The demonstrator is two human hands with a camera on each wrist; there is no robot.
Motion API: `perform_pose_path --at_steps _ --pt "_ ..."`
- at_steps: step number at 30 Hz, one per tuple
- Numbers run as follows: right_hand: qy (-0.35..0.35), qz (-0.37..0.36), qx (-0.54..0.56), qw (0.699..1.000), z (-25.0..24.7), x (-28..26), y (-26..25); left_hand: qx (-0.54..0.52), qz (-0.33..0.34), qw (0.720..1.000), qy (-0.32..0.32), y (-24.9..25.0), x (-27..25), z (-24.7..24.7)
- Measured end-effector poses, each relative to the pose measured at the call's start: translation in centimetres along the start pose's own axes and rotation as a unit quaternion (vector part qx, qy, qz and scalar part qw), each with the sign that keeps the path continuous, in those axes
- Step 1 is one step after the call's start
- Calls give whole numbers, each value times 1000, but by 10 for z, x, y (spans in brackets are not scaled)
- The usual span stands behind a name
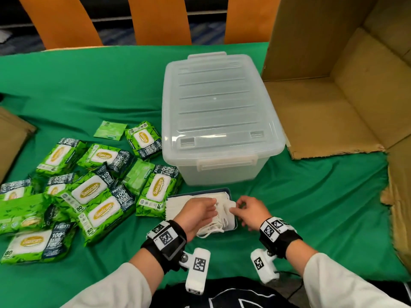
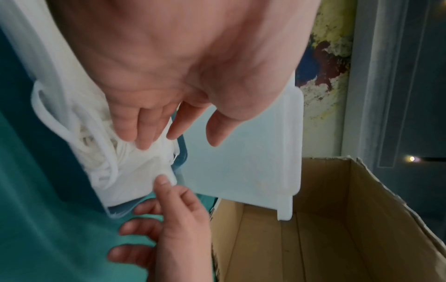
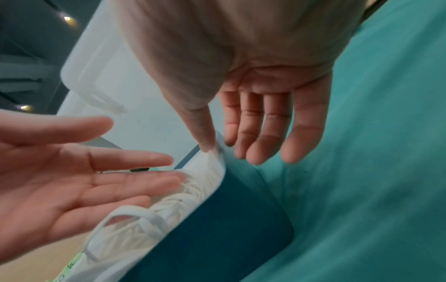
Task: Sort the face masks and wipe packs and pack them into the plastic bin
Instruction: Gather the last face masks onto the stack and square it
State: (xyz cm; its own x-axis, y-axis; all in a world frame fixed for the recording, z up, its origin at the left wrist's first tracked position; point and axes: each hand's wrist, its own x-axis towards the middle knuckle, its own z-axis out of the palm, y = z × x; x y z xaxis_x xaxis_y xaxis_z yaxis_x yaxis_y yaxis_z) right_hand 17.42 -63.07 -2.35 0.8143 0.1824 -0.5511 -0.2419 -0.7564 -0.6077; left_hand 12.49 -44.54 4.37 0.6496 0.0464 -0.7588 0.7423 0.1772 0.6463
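Face masks (image 1: 222, 201) half-hidden under left hand (image 1: 195, 213), tray beneath barely visible.

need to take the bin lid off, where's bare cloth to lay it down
Bare green cloth lies right of the plastic bin, below the cardboard box; more behind the bin. Left is crowded with wipe packs; the face masks sit under both hands.
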Motion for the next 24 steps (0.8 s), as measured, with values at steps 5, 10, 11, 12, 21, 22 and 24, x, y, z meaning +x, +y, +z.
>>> perform_pose_path --at_steps 5,10,11,12,21,22,24 --pt "-33 28 93 995 -5 -7 -1 23 130 983 130 20 -18 -60" --pt "-53 73 232 968 7 -16 -4 124 73 959 243 -16 -13 -118" --pt "-56 81 260 961 11 -17 -5 117 28 971 206 -27 -11 -118" --pt "-59 88 279 954 14 -19 -8 101 -5 981 163 -34 -10 -114" --pt "20 88 273 958 -38 -26 13 117 21 993 3 -8 -22 -63" --pt "25 98 276 956 -44 -28 17 132 22 991 -9 -6 -20 -57" --pt "22 119 275 954 -46 -31 25 155 12 988 -20 -3 -14 -47"
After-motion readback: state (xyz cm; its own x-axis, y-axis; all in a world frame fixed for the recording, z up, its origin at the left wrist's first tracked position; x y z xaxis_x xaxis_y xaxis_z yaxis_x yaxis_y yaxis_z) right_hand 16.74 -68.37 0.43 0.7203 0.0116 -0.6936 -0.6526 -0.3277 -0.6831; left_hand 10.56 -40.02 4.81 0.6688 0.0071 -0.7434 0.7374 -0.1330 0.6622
